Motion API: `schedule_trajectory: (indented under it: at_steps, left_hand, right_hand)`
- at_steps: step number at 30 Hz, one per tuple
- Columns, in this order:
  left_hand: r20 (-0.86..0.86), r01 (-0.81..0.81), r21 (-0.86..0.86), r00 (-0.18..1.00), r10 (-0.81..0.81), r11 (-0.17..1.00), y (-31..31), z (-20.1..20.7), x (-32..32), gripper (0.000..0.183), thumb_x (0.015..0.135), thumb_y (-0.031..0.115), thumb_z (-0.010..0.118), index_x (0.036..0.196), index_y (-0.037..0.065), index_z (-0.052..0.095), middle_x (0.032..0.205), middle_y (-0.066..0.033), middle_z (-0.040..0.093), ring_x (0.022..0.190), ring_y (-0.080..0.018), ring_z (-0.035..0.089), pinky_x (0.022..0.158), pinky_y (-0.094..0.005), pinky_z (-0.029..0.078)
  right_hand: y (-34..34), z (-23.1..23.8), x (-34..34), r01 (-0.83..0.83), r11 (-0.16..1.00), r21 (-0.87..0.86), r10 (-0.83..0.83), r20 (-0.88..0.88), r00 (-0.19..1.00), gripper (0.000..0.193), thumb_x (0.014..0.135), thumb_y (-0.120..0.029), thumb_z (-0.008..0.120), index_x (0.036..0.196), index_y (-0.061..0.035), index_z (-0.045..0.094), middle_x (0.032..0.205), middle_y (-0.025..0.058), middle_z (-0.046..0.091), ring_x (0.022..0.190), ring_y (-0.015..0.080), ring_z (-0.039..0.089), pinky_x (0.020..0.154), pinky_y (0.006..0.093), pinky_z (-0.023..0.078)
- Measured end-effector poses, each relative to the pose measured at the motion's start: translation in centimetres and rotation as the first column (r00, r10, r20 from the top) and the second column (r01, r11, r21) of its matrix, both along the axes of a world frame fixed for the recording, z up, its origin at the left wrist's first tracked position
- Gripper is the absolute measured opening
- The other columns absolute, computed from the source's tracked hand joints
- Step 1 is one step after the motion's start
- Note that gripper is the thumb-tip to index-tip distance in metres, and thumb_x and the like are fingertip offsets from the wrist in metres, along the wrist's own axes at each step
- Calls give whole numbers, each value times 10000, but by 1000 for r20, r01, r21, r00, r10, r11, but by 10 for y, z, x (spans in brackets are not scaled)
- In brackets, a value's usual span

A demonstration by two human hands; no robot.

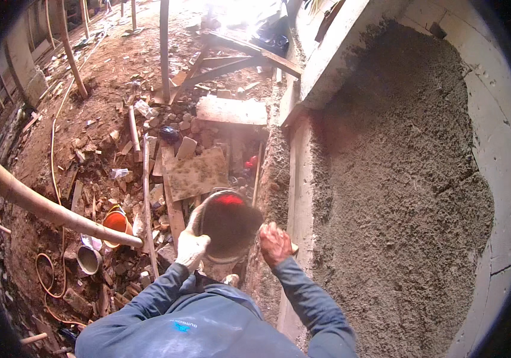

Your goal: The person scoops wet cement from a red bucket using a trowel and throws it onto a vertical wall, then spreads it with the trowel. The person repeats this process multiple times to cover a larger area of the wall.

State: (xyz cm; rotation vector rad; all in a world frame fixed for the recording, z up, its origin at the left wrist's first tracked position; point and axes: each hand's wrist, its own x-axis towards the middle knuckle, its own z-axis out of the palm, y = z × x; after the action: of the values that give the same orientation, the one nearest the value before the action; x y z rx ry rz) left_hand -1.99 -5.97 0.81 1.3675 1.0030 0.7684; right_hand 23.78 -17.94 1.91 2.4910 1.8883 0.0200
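Note:
My left hand, in a pale glove, grips the left rim of a round bucket in front of my body. Its inside is dark, with a bright red patch lit near the far rim. Just right of the bucket, my bare right hand is closed around a wooden-handled tool. Only the handle's end shows past the fist, and I cannot make out the rest of it. To the right, rough grey wet mortar covers a broad surface beyond a concrete ledge.
A thick wooden pole slants in from the left. An orange bucket and a grey-lined bucket sit among rubble. Ahead lie a stained board and a timber frame. A hose runs along the dirt.

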Motion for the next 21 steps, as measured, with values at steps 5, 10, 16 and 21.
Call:
schedule_trajectory:
  at_steps: [5, 10, 16, 21]
  left_hand:
    - [-125, 48, 100, 991, -35, 994, 8, -2, 16, 761, 804, 133, 661, 1562, 137, 605, 881, -197, 759, 762, -243, 698, 762, -368, 583]
    - [-105, 129, 152, 988, -114, 980, 6, 15, 20, 802, 785, 199, 685, 1579, 190, 574, 1123, -288, 756, 1036, -437, 760, 929, -450, 596]
    - [47, 160, 107, 985, -166, 981, 4, 14, 9, 751, 799, 119, 653, 1549, 103, 608, 1047, -195, 778, 856, -203, 713, 830, -344, 585]
    - [79, 218, -119, 975, -209, 969, 9, 35, -5, 821, 844, 0, 604, 1652, 21, 462, 1207, -42, 749, 883, -77, 636, 799, -246, 553]
  right_hand:
    - [11, -34, 19, -268, 958, 102, 233, 271, 934, 178, 906, -258, 657, 1004, -138, 745, 952, 112, 675, 881, 301, 702, 734, 465, 540]
    - [-9, -44, 25, -196, 907, -373, 125, -205, 971, 343, 911, -418, 748, 982, -83, 764, 1025, 208, 773, 979, 404, 769, 865, 552, 618]
    - [-46, -140, -13, 81, 994, -74, -109, -744, 659, 442, 901, -453, 719, 1071, -54, 801, 1050, 254, 771, 958, 443, 768, 885, 493, 621]
    - [-47, -34, -31, 175, 985, 3, -138, -604, 785, 300, 938, -340, 743, 984, -44, 740, 1032, 210, 761, 950, 422, 736, 795, 514, 588]
